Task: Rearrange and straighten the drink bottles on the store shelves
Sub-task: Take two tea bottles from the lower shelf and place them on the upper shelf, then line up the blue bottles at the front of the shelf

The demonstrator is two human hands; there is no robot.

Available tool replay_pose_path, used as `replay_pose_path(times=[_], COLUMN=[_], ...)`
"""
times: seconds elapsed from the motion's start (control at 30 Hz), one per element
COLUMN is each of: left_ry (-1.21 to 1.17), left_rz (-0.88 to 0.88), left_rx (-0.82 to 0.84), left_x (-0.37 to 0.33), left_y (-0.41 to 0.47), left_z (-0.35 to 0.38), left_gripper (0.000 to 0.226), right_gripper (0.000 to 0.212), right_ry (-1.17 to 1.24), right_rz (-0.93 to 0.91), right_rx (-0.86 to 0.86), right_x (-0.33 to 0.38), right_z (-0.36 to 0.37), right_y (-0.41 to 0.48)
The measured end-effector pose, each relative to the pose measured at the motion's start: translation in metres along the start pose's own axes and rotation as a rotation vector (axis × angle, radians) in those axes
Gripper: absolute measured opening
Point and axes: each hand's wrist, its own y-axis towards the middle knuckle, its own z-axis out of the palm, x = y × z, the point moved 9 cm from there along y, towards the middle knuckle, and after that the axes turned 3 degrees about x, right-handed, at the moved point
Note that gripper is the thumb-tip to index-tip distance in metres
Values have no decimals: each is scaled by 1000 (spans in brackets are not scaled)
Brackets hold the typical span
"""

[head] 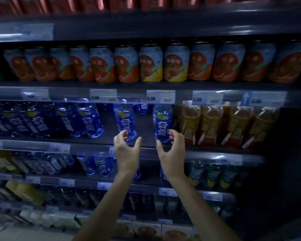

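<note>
Here, both my hands reach at the blue bottles.
My left hand (pixel 126 150) and right hand (pixel 172 152) are spread apart, empty, before two blue bottles (pixel 125 119) on the shelf (pixel 94 146).

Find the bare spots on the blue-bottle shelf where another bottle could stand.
Bare shelf shows between the two front blue bottles, left bottle and right bottle, and between the left bottle and the blue pair further left. The amber bottles are packed tight.

Dim store aisle, dark shelving

Tiered dark shelves (pixel 146 84) with pale price-tag rails (pixel 161 96) fill the view; light is low, bluish.
</note>
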Motion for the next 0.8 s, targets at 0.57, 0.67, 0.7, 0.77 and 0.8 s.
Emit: replay_pose_path(times=[0.57, 0.67, 0.7, 0.77, 0.8], left_ry=[93, 111, 115, 117, 115], left_rz=[-116, -141, -158, -172, -168], left_rx=[-30, 35, 60, 96, 110], left_x=[141, 155, 159, 165, 167], left_y=[137, 159, 165, 175, 179], left_z=[-167, -164, -161, -157, -155], left_gripper=[54, 68, 73, 79, 79], right_gripper=[51, 59, 62, 66, 68], right_ry=[41, 18, 11, -4, -13], right_rz=[80, 128, 146, 178, 194], right_rx=[123, 112, 108, 84, 70], right_x=[94, 95, 94, 92, 91], right_z=[235, 261, 268, 279, 283], right_y=[-23, -14, -11, -4, -1])
